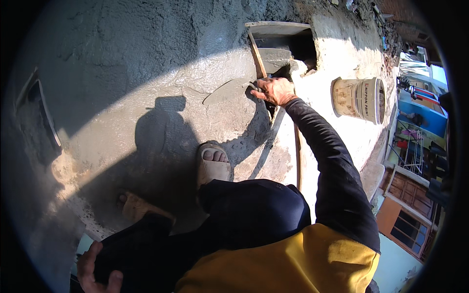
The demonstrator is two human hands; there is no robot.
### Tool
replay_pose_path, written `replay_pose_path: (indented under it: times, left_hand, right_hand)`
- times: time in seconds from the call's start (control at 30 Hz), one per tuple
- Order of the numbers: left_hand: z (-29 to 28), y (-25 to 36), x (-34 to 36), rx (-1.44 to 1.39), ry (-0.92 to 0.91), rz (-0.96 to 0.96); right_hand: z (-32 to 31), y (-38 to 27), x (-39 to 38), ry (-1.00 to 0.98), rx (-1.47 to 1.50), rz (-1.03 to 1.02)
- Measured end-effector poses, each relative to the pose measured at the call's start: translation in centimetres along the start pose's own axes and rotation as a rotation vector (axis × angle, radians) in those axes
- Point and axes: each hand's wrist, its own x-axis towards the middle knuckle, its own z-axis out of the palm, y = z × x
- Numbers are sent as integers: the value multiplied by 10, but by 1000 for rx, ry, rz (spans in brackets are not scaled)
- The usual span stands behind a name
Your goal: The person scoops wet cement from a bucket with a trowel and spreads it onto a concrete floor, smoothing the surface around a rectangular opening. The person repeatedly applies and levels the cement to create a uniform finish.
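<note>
Cement [127, 44]; lettered bucket [355, 100]; right fingers [258, 94] apparently grip trowel [226, 93].

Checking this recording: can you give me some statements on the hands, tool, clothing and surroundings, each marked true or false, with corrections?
1. The right hand holds a trowel. True.
2. The left hand also grips the trowel. False: the left hand is apart from it, at the picture's lower left.
3. A pale bucket is to the right of the right hand. True.
4. The person wears closed boots. False: the right foot wears an open-toed sandal.
5. A shadow falls across the grey surface. True.
</note>
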Motion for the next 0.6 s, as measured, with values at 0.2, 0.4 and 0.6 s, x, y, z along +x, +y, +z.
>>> replay_pose_path:
  times: [0.2,0.4,0.6]
  left_hand:
    - [-1,2,-3,16,-12,-34]
    - [0,0,-6,17,11,-18]
    - [-2,-5,-3,-3,6,31]
  right_hand:
    - [-3,39,32,-61,76,44]
    - [-18,33,12,15,106,216]
    - [14,-7,-25,-64,459,386]
